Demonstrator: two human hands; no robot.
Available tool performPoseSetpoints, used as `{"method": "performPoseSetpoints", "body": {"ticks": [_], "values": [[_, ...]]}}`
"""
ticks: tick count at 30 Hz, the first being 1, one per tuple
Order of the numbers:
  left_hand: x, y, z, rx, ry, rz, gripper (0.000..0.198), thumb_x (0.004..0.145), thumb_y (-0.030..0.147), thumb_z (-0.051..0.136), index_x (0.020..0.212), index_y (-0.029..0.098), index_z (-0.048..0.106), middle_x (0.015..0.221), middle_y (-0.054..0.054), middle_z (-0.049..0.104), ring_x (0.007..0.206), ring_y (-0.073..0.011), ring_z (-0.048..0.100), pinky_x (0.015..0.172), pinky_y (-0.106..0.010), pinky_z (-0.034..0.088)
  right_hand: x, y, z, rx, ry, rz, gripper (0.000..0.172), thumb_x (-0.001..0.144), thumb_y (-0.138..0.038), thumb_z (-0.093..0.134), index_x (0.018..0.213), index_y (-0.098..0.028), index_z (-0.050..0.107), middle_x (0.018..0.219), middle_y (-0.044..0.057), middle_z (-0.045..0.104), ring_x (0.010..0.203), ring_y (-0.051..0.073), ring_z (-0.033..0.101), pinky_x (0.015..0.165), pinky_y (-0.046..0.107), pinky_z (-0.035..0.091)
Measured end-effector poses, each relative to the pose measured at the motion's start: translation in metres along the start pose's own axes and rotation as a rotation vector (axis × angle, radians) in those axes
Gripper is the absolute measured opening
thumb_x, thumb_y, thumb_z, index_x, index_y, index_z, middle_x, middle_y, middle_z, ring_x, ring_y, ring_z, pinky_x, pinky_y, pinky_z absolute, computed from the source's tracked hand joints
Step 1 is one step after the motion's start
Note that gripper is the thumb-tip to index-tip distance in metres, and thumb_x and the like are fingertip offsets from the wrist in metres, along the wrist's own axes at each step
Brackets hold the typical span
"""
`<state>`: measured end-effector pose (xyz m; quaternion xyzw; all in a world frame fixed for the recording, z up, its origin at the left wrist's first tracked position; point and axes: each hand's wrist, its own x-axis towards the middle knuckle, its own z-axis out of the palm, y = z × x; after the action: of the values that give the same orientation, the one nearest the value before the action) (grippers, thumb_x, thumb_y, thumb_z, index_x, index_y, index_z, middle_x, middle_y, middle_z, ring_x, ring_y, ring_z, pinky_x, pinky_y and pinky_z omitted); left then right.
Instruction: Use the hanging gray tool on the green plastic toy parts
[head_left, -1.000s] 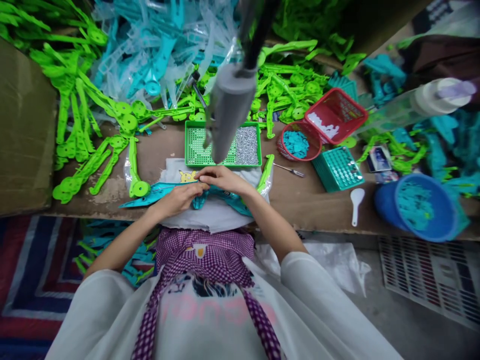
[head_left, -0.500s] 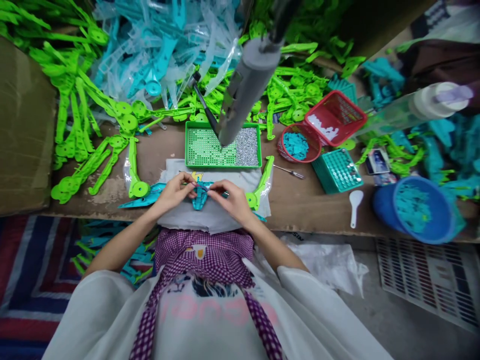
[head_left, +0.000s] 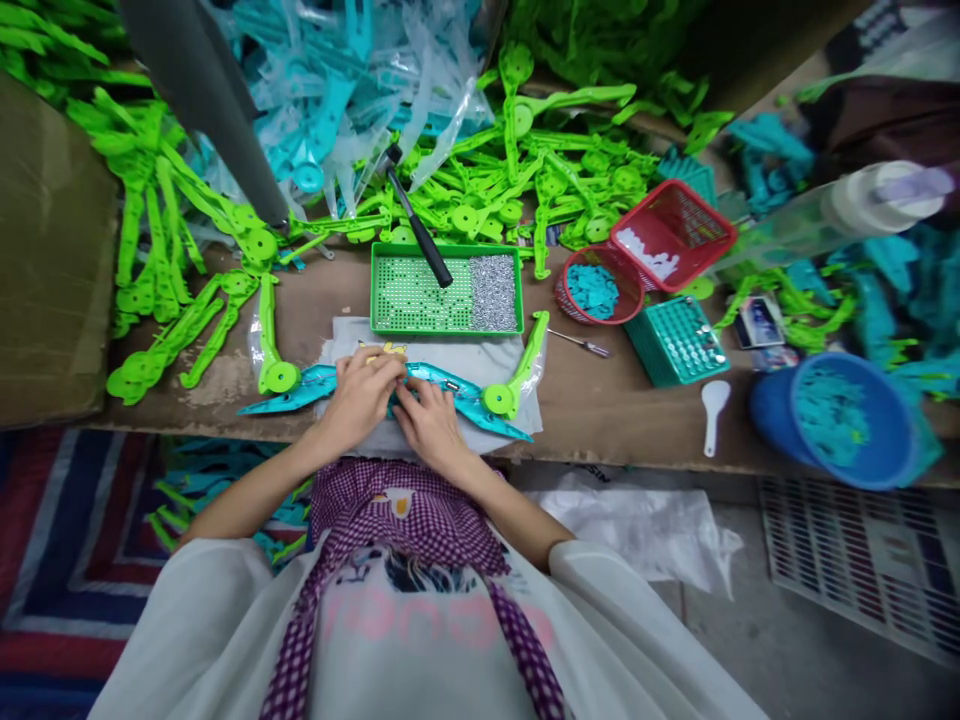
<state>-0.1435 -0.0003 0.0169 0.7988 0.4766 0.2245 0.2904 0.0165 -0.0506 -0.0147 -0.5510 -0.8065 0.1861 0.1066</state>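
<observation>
A turquoise plastic toy bow point(head_left: 469, 400) lies across a light cloth in front of me, with a bright green curved arm point(head_left: 271, 365) on its left end and another green arm point(head_left: 517, 385) on its right. Over its middle, my left hand point(head_left: 367, 395) has its fingers bent down onto the bow. My right hand point(head_left: 433, 422) is beside it, fingers curled against the middle from the near side. Both hands hide the bow's centre and whatever small part may be between the fingertips.
Behind the cloth stands a green tray point(head_left: 424, 328) of small metal pieces, with a hammer point(head_left: 420, 225) over it. A grey hanging tool point(head_left: 210, 110) is at upper left. Right are a screwdriver point(head_left: 581, 343), red baskets point(head_left: 600, 318), a white spoon point(head_left: 712, 410) and a blue bucket point(head_left: 780, 420).
The grey hanging tool has swung from the centre to the left. The smaller turquoise piece held between both hands is now down at the bow's middle, under the fingers.
</observation>
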Motion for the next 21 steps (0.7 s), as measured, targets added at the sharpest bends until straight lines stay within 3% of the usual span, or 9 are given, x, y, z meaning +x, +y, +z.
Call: {"method": "performPoseSetpoints", "body": {"ticks": [3, 7, 10, 14, 17, 21], "values": [[-0.009, 0.003, 0.006, 0.014, 0.086, 0.010, 0.019, 0.097, 0.015, 0.042, 0.102, 0.019, 0.060, 0.126, -0.012, 0.064, 0.117, -0.0245, 0.059, 0.098, -0.043, 0.049, 0.002, -0.002, 0.000, -0.018, -0.032, 0.024, 0.042, 0.101, -0.032, 0.039, 0.139, -0.020, 0.052, 0.132, 0.016, 0.060, 0.107, 0.028, 0.053, 0.081, 0.041, 0.038], [-0.012, -0.003, 0.019, -0.133, 0.220, -0.072, 0.015, 0.097, 0.016, 0.045, 0.100, 0.020, 0.059, 0.121, -0.011, 0.064, 0.120, -0.0238, 0.059, 0.101, -0.044, 0.050, 0.002, -0.004, 0.000, -0.004, -0.035, 0.066, 0.047, 0.101, -0.035, 0.038, 0.144, -0.020, 0.047, 0.138, 0.015, 0.058, 0.111, 0.029, 0.053, 0.085, 0.044, 0.038], [-0.009, -0.009, 0.031, -0.378, 0.276, -0.144, 0.007, 0.097, 0.024, 0.050, 0.097, 0.021, 0.056, 0.118, -0.010, 0.066, 0.116, -0.0234, 0.063, 0.100, -0.044, 0.052, 0.000, -0.001, -0.001, 0.045, -0.015, 0.091, 0.049, 0.100, -0.037, 0.041, 0.145, -0.019, 0.047, 0.141, 0.017, 0.057, 0.119, 0.031, 0.052, 0.090, 0.047, 0.039], [-0.005, -0.020, 0.044, -0.747, 0.262, -0.232, 0.022, 0.096, 0.042, 0.055, 0.094, 0.021, 0.052, 0.117, -0.010, 0.066, 0.101, -0.0203, 0.070, 0.093, -0.041, 0.057, -0.005, 0.016, -0.002, 0.229, 0.020, 0.011, 0.047, 0.100, -0.031, 0.043, 0.144, -0.017, 0.048, 0.146, 0.015, 0.054, 0.132, 0.030, 0.049, 0.100, 0.050, 0.040], [-0.005, -0.026, 0.049, -0.897, 0.263, -0.256, 0.030, 0.092, 0.049, 0.061, 0.093, 0.021, 0.050, 0.115, -0.009, 0.066, 0.100, -0.0190, 0.070, 0.092, -0.040, 0.059, -0.008, 0.033, -0.010, 0.455, 0.080, -0.086, 0.038, 0.100, -0.030, 0.043, 0.132, -0.020, 0.061, 0.136, 0.012, 0.064, 0.128, 0.024, 0.055, 0.105, 0.045, 0.043], [-0.008, -0.028, 0.053, -0.950, 0.302, -0.274, 0.029, 0.091, 0.047, 0.063, 0.093, 0.021, 0.049, 0.119, -0.008, 0.063, 0.100, -0.0181, 0.070, 0.091, -0.040, 0.060, 0.007, 0.049, -0.034, 0.583, 0.242, 0.027, 0.031, 0.100, -0.033, 0.045, 0.120, -0.024, 0.067, 0.118, 0.007, 0.072, 0.113, 0.020, 0.063, 0.100, 0.040, 0.048]]}}
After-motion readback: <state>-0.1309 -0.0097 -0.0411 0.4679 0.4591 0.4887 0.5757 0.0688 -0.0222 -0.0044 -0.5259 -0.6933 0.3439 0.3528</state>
